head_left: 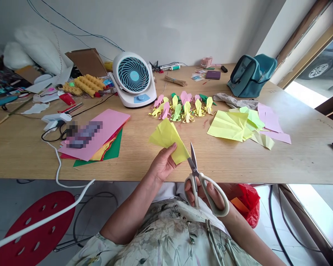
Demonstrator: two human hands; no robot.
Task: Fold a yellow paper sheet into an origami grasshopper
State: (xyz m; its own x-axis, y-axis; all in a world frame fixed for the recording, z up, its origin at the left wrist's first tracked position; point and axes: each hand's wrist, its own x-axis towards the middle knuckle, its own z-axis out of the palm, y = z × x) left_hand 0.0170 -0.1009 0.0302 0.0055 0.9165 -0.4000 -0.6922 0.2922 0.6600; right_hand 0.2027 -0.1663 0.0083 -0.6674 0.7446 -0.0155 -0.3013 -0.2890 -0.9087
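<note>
My left hand [164,162] pinches a folded sheet of yellow paper [170,138] between thumb and fingers, just above the table's front edge. In my right hand [202,194] is a pair of scissors [194,170] with pale handles, thumb and fingers through the loops. The scissor blades are spread apart, and the lower blade meets the paper's right corner. Beyond my hands stand several small paper flowers [187,111] in yellow, pink and green. To the right lie creased yellow sheets [230,125] beside pink paper pieces [269,118].
A white fan [134,79] stands at the back. On the left, a stack of coloured paper [111,125] lies near a white cable [58,166]. A teal bag [251,75] sits back right. Below the edge are a red stool [36,229] and a red plastic bag [249,205].
</note>
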